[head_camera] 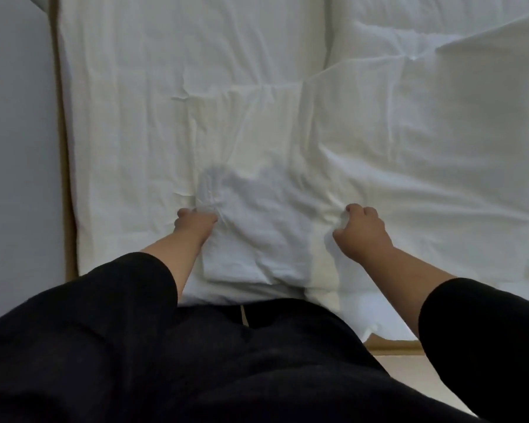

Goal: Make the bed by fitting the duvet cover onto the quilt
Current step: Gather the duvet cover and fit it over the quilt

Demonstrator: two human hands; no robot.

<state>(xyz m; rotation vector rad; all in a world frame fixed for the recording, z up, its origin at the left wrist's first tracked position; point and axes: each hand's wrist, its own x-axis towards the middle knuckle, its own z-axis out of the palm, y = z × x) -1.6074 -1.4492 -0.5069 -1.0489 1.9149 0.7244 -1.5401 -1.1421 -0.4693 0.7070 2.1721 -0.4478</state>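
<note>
At near edge of bed, left hand grips a bunched fold of white duvet cover, right hand fingers curled, pinching the same cloth; cover lies spread across the mattress, wrinkled, black sleeves below

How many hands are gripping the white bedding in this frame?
2. The left hand bunches a fold of the white bedding left of centre; the right hand grips a fold right of centre. No others visible.
</note>
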